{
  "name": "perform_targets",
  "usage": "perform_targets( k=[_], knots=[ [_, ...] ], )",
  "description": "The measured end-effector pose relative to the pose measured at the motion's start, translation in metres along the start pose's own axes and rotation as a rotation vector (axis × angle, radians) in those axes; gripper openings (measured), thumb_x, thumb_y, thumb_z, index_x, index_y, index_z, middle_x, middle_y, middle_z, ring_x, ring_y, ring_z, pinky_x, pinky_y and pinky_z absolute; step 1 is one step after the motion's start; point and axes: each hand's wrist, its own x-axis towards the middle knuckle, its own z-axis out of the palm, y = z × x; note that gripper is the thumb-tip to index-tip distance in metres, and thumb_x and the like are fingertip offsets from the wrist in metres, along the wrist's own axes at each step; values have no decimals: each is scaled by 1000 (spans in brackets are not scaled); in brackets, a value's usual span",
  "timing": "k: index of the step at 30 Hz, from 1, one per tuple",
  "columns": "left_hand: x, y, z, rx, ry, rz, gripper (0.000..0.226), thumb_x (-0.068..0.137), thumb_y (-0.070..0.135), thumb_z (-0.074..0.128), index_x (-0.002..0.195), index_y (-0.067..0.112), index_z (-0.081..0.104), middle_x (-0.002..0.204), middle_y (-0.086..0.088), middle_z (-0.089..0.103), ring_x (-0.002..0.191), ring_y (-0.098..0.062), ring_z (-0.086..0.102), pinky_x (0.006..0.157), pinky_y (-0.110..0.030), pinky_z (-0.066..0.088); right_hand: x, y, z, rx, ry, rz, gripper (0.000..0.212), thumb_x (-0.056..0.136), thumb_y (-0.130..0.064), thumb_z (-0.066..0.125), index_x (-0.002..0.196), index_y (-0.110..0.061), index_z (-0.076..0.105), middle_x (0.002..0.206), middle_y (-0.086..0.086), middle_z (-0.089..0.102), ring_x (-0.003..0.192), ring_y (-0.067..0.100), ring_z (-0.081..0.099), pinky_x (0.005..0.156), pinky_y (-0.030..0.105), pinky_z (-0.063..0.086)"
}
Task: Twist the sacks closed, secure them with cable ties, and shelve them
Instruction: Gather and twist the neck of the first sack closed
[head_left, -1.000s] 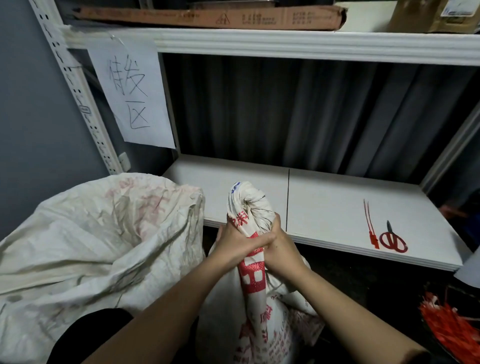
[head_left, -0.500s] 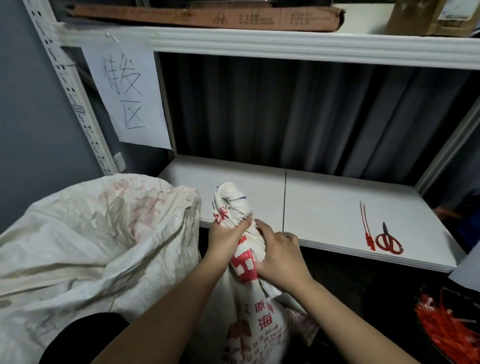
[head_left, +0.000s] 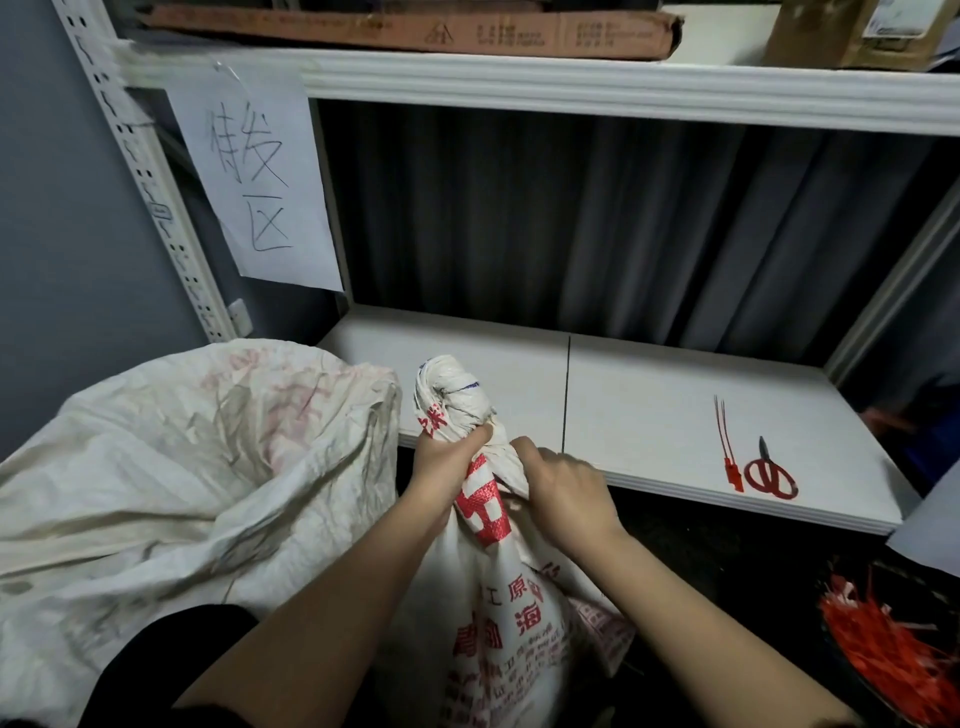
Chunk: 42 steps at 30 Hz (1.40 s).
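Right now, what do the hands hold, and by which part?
Both the left hand and right hand grip the sack at its twisted neck.

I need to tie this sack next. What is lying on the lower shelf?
On the lower shelf: red cable ties beside red-handled scissors, at its right. The sack hides some front edge.

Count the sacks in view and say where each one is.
2. A printed sack in the middle, its twisted neck gripped by both hands; a larger plain sack at left. Others may be out of frame.

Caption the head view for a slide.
Both hands, left and right, grip the twisted sack neck; cable ties wait on the shelf.
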Motion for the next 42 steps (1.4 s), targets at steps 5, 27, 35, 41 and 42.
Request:
perform_targets(
  k=[5, 27, 35, 41, 42],
  knots=[
    [-5, 1, 0, -38, -11, 13, 10, 79, 7, 71, 85, 15, 68, 89, -6, 74, 85, -23, 71, 83, -35, 56, -5, -3, -2, 160, -111, -11, 57, 79, -53, 63, 114, -16, 36, 93, 4, 67, 81, 29, 65, 62, 32, 36],
    [4, -5, 1, 57, -216, -26, 19, 82, 2, 65, 94, 16, 68, 90, -5, 74, 89, -23, 71, 83, -33, 55, -7, -8, 29, 839, -445, 116, 80, 76, -39, 66, 143, -19, 26, 125, 1, 55, 111, 14, 56, 92, 28, 45],
    [-4, 6, 4, 159, -224, 39, 16, 81, 11, 68, 97, 13, 69, 97, -7, 72, 82, -17, 68, 73, -23, 54, 19, 18, -26, 1091, -191, 275, 77, 82, -40, 70, 144, -20, 30, 132, -9, 42, 122, 6, 43, 99, 22, 35],
    [-4, -9, 8, 507, -406, 208, 39, 61, 32, 69, 100, 26, 70, 104, 4, 71, 99, -6, 65, 92, -30, 53, 28, 4, -18, 1402, -255, 285, 43, 74, -14, 80, 114, -14, 61, 101, -3, 72, 93, 10, 67, 79, 17, 52],
    [-1, -12, 8, 615, -346, 198, 50, 55, 42, 70, 104, 28, 66, 106, 5, 70, 103, -10, 65, 94, -37, 52, 27, 3, -16, 1424, -203, 300, 41, 72, -10, 79, 110, -12, 63, 96, -2, 72, 87, 9, 68, 76, 18, 52]
  ],
)
